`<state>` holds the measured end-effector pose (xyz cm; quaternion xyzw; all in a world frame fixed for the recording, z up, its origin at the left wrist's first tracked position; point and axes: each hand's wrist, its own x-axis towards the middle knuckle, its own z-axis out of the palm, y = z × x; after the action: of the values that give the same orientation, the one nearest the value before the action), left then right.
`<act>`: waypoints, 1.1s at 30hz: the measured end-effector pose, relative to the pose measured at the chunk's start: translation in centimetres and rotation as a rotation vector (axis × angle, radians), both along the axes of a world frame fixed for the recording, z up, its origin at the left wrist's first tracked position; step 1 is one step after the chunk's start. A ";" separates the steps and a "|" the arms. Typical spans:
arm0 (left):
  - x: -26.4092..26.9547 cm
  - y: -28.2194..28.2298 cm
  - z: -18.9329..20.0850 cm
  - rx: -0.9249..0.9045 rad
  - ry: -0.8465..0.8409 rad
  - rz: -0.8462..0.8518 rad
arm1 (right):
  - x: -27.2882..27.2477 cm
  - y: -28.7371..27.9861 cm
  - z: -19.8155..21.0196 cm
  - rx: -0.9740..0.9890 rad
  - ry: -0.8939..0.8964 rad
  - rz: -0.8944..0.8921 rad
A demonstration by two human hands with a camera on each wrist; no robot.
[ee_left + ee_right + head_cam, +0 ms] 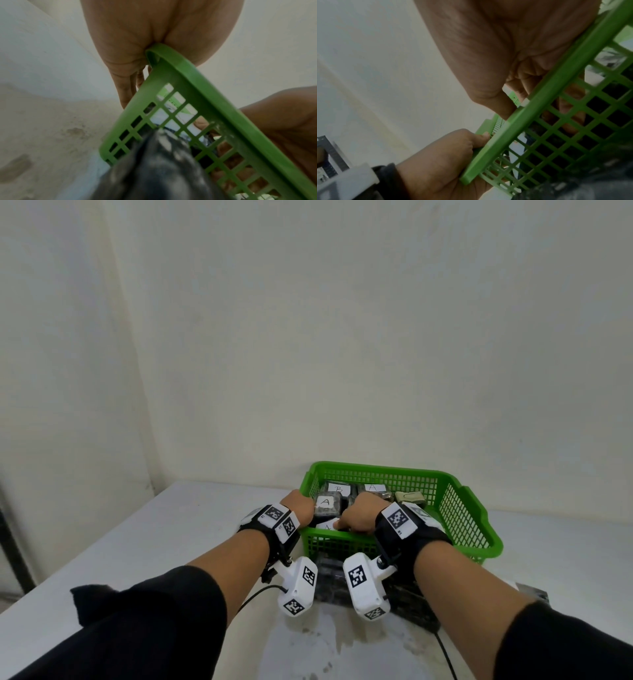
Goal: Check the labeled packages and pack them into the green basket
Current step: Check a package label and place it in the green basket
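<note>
We have the green basket [472,529] on the worktop [171,529], packages [327,503] labeled A, B and C inside. Our left hand [301,506] grips its near corner rim; our right hand [359,517] reaches in, fingers curled on a package. The lattice looks light but flexible, so holding the rim suits it.

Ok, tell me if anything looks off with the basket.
The green basket sits tilted, its near edge propped on dark packages lying under it. The left hand grips its corner, the right hand its near rim.
</note>
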<state>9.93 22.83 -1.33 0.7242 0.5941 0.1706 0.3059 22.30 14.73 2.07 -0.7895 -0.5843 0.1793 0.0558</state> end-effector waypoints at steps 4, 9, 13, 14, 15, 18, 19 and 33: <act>-0.1 -0.4 0.0 0.007 -0.003 -0.009 | 0.5 0.2 -0.8 0.051 0.023 -0.072; 0.0 0.2 -0.6 0.016 -0.061 0.025 | 0.2 0.3 -1.1 0.047 -0.020 -0.089; 0.0 0.3 -0.7 0.000 -0.082 0.040 | 0.0 0.2 -0.7 0.039 0.064 -0.111; 0.0 0.4 -0.8 -0.004 -0.089 0.034 | 0.1 0.1 -0.7 0.033 0.079 -0.110; 0.0 0.3 -0.7 -0.011 -0.084 0.030 | 0.2 0.1 -0.7 0.025 0.088 -0.112; -0.1 0.3 -0.7 -0.005 -0.093 0.034 | 0.5 0.2 -0.5 0.023 0.147 -0.104; -0.1 0.2 -0.7 -0.012 -0.090 0.028 | 0.5 0.0 -0.4 0.002 0.129 -0.094; -0.4 0.8 -1.0 0.032 0.033 -0.090 | 0.8 1.7 -2.4 0.062 0.012 -0.110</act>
<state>9.55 23.68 -2.37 0.7577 0.5629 0.1541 0.2920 23.05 16.41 -0.31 -0.8172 -0.5450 0.1623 0.0935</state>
